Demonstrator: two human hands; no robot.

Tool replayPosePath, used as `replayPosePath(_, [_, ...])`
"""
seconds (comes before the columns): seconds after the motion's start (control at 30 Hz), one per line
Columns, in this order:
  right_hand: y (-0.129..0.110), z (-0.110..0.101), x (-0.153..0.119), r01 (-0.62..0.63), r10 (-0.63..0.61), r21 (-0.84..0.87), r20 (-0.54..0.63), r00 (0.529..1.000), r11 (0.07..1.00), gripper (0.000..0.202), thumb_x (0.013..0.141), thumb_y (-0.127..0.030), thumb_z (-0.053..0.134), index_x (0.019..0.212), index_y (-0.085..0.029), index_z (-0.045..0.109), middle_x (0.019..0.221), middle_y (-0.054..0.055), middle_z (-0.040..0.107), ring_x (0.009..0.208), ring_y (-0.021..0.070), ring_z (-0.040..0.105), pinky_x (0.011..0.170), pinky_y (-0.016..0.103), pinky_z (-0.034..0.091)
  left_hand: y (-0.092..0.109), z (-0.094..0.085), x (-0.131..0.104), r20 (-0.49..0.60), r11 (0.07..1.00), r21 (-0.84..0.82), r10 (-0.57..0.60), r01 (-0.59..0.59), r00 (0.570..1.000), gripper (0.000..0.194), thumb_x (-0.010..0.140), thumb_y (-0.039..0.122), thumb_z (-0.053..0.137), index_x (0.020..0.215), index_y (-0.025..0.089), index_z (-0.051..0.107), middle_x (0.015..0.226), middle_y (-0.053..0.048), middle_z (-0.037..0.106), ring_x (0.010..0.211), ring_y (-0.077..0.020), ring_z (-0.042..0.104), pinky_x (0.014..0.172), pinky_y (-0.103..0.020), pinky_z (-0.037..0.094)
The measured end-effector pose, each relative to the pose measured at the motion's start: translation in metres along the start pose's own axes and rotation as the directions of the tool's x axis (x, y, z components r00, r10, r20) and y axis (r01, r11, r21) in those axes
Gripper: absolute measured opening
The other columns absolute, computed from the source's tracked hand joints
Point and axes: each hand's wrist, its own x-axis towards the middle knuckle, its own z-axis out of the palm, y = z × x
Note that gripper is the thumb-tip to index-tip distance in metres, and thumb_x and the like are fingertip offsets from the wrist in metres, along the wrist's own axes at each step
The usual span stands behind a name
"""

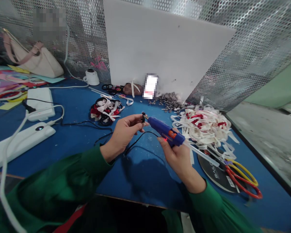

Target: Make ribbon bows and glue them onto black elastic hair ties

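My right hand (176, 155) is wrapped round a blue hot glue gun (161, 127), whose small light glows red. A clear glue stick (201, 152) sticks out of its back end. Between the fingertips of my left hand (124, 132) is a small black piece (143, 117), too small to tell its kind. The gun's nozzle points left and meets or nearly meets this piece. Left of my left hand lies a bundle of black bands with white and red ribbon bows (105, 110). To the right of the gun is a heap of white and red ribbon pieces (203, 124).
Red and yellow handled scissors (243, 179) lie on a black disc (215, 171) at the right. Metal clasps (172, 101) and a lit phone (150, 86) stand by the white board (160, 42). White power strips (21, 144), cords and a handbag (34, 58) occupy the left.
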Motion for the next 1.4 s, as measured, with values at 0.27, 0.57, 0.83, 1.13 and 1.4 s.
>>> replayPosePath(0.27, [0.0003, -0.0003, 0.0001, -0.023, 0.023, -0.008, 0.000, 1.000, 1.000, 0.022, 0.093, -0.044, 0.058, 0.094, -0.023, 0.065, 0.072, 0.004, 0.067, 0.068, 0.0237, 0.068, 0.060, 0.031, 0.049, 0.0020, 0.0014, -0.0006, -0.009, 1.000, 0.006, 0.004, -0.004, 1.000, 0.033, 0.070, 0.027, 0.082, 0.102, 0.019, 0.078, 0.081, -0.003, 0.074, 0.063, -0.0127, 0.061, 0.057, -0.026, 0.039])
replayPosePath(0.57, [-0.0016, -0.0011, 0.0009, 0.007, -0.007, 0.027, 0.007, 1.000, 1.000, 0.021, 0.094, -0.043, 0.059, 0.097, -0.022, 0.064, 0.075, 0.003, 0.066, 0.066, 0.0202, 0.065, 0.058, 0.029, 0.048, 0.0027, 0.0010, 0.0006, -0.029, 1.000, -0.024, -0.001, 0.000, 1.000, 0.032, 0.071, 0.025, 0.079, 0.102, 0.018, 0.078, 0.088, -0.005, 0.076, 0.063, -0.0120, 0.062, 0.056, -0.025, 0.039])
replayPosePath(0.83, [-0.0052, -0.0031, 0.0021, -0.023, 0.022, 0.062, 0.008, 1.000, 0.998, 0.020, 0.094, -0.042, 0.060, 0.097, -0.023, 0.063, 0.077, 0.003, 0.066, 0.068, 0.0195, 0.065, 0.058, 0.029, 0.048, 0.0031, -0.0003, -0.0004, -0.011, 0.999, -0.051, -0.015, 0.014, 1.000, 0.032, 0.073, 0.026, 0.078, 0.104, 0.018, 0.077, 0.088, -0.005, 0.076, 0.064, -0.0118, 0.062, 0.057, -0.025, 0.039])
replayPosePath(1.13, [-0.0073, -0.0041, 0.0026, -0.041, 0.040, 0.084, 0.002, 0.999, 0.996, 0.019, 0.093, -0.041, 0.060, 0.095, -0.022, 0.062, 0.078, 0.003, 0.065, 0.073, 0.0200, 0.065, 0.063, 0.029, 0.050, -0.0009, -0.0024, 0.0000, 0.016, 0.999, -0.037, -0.017, 0.018, 1.000, 0.033, 0.075, 0.030, 0.078, 0.106, 0.018, 0.076, 0.090, -0.007, 0.077, 0.066, -0.0129, 0.063, 0.058, -0.025, 0.041])
replayPosePath(1.4, [-0.0051, -0.0024, 0.0014, -0.042, 0.041, 0.052, 0.006, 0.999, 0.998, 0.020, 0.094, -0.042, 0.059, 0.095, -0.023, 0.063, 0.075, 0.002, 0.065, 0.069, 0.0199, 0.065, 0.059, 0.029, 0.049, 0.0012, -0.0017, -0.0010, 0.025, 1.000, -0.006, 0.014, -0.014, 1.000, 0.032, 0.076, 0.034, 0.079, 0.105, 0.019, 0.077, 0.087, -0.006, 0.077, 0.064, -0.0128, 0.063, 0.057, -0.025, 0.040])
